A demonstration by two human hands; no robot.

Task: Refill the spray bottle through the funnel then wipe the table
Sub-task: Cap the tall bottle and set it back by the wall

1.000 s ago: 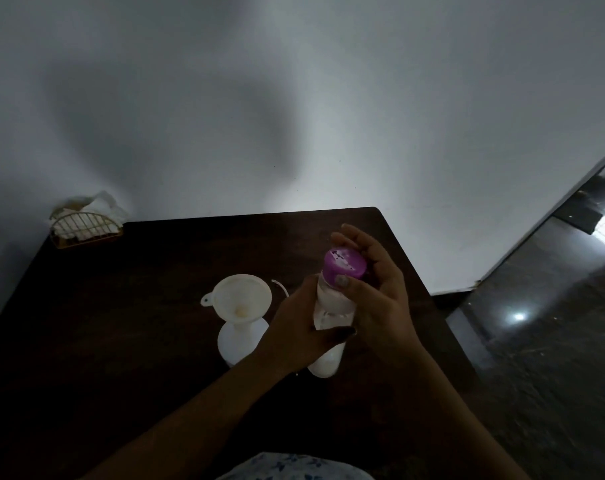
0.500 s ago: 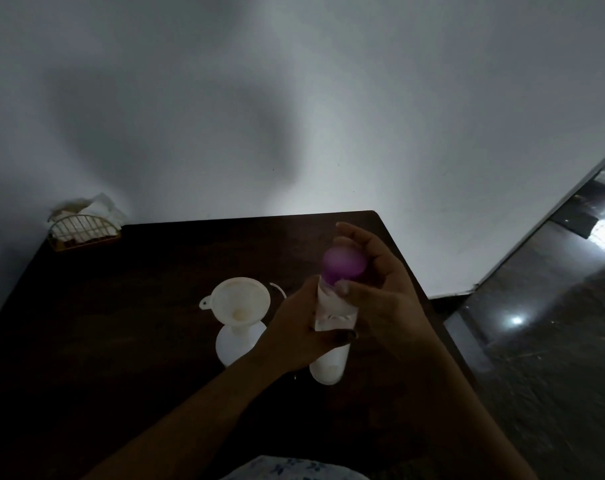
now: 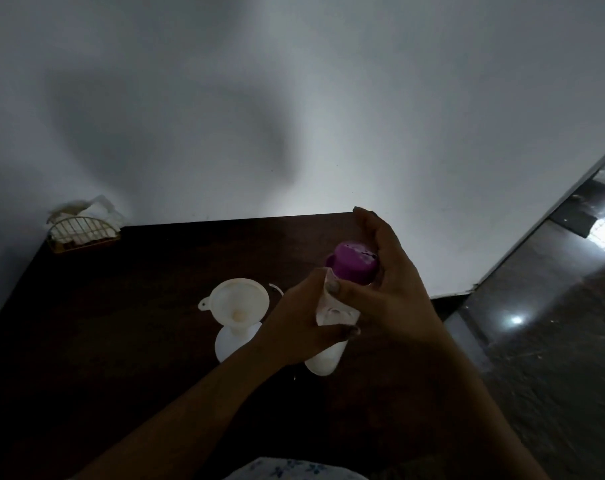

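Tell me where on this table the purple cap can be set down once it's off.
Bare wood lies left of the funnel, between it and the napkin holder, and along the far edge of the table behind the funnel. Crowded: the middle, where the left hand and right hand hold the refill bottle beside the funnel-topped bottle.

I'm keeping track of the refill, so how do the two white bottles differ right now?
The held bottle wears a purple cap; the spray bottle carries a funnel instead. The held bottle is gripped by both hands; the spray bottle stands untouched on the table. Both look whitish and upright.
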